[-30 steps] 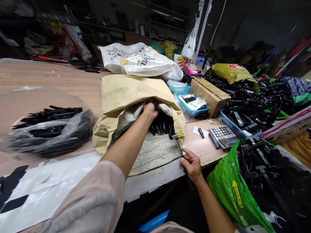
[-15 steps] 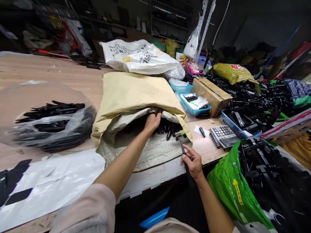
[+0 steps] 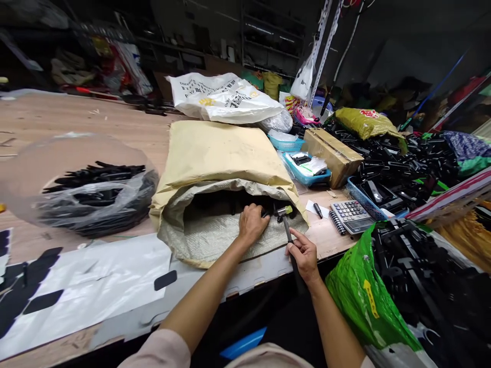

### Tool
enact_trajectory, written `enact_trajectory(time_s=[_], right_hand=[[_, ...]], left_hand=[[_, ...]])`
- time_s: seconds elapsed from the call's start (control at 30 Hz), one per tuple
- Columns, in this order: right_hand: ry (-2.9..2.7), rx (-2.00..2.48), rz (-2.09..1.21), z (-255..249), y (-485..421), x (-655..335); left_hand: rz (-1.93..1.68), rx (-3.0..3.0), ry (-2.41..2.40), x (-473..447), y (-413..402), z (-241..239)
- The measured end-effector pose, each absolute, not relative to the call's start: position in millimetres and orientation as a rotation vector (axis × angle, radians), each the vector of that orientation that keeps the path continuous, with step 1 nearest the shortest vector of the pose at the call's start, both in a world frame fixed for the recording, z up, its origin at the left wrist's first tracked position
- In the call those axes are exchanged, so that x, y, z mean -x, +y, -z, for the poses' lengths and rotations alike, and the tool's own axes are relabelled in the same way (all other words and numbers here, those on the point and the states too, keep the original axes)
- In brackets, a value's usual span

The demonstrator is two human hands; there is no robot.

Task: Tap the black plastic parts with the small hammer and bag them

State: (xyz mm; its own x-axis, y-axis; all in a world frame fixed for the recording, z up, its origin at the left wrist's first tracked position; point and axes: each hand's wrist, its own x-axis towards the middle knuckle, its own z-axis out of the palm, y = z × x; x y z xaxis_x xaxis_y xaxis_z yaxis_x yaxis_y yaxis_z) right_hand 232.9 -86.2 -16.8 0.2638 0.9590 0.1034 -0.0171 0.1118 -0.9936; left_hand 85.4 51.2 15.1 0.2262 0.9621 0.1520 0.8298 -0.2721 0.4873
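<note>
A tan woven sack (image 3: 226, 153) lies on its side on the table, its mouth facing me. Inside its opening is my left hand (image 3: 253, 225), fingers curled down among slim black pieces; what they grip is mostly hidden. In my right hand (image 3: 303, 250), a small hammer (image 3: 288, 232) is held by its dark handle. Its head, with a yellow-green tip, points up at the right side of the sack mouth, close to the black pieces.
Left of the sack, a clear plastic bag (image 3: 95, 209) holds black strips. On the right are a calculator (image 3: 351, 214), blue baskets (image 3: 307, 176), a cardboard box (image 3: 333, 153) and a green bag (image 3: 356, 281) full of black parts. A white sheet (image 3: 99, 286) covers the table's front left.
My left hand has gone from the sack's upper lip down to the black pieces in its mouth. The view has shifted slightly; my right hand still holds the hammer in place.
</note>
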Motion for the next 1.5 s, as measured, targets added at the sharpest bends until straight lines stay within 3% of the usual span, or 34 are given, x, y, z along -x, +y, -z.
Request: enact_trajectory(time_s=[0.37,1.0,1.5], right_hand=[[-1.161,1.247,-0.918,14,-87,-232],[-1.676,1.475,-0.506,-22,-131,-206],[-1.784,1.423,-0.497,-31,-130,-189]], left_hand=[[-0.682,-2.053,1.343,-2,-13,-8],[-0.842,-2.02,1.327,-6,-13,0],[-0.766,-1.976,1.374,-8,-14,-8]])
